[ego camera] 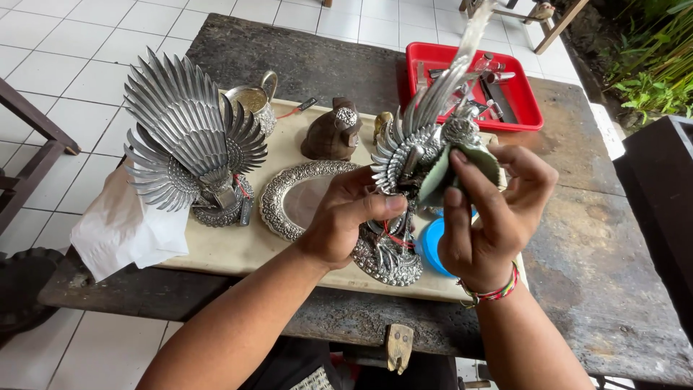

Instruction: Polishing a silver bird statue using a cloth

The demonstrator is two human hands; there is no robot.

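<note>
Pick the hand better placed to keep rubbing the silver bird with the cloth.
Right. The right hand already presses the green cloth against the bird. The left hand grips the bird's body, steadying it, so it is probably best kept there.

winged statue (pixel 189 141) blocks left, bare tabletop (pixel 592 245) open right

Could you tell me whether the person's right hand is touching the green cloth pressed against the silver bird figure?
Touching: the head view shows the right hand gripping the green cloth, its fingers wrapped over the fold.
</note>
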